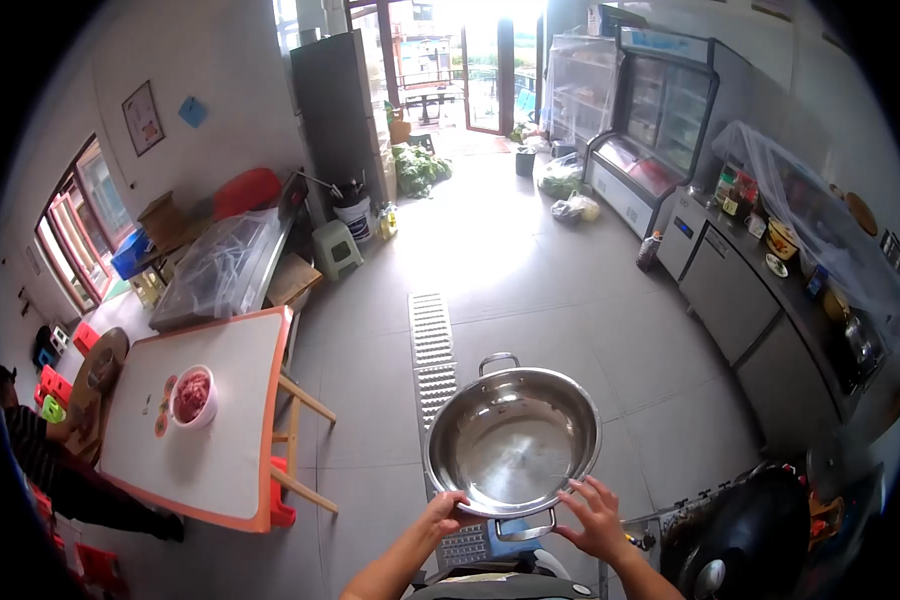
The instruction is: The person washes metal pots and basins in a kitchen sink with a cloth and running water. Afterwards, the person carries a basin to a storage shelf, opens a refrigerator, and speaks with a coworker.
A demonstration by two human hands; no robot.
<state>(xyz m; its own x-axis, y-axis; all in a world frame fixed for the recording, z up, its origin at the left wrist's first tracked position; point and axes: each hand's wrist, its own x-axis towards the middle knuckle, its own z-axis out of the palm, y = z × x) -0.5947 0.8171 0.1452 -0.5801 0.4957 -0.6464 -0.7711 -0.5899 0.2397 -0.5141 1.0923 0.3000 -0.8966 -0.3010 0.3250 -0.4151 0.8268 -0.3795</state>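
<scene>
A wide, round stainless steel pot with two loop handles is in front of me, and nothing shows inside it. At its near left edge, my left hand is closed on the rim, thumb resting over the lip. My right hand grips the near right rim with its fingers somewhat spread, beside the near loop handle. Part of a blue object shows underneath that handle; what it is, I cannot make out.
Left, a white table bears a bowl of raw meat; a person is beside it. A metal drain grate runs along the floor. Right are a steel counter and black wok. A display fridge stands behind.
</scene>
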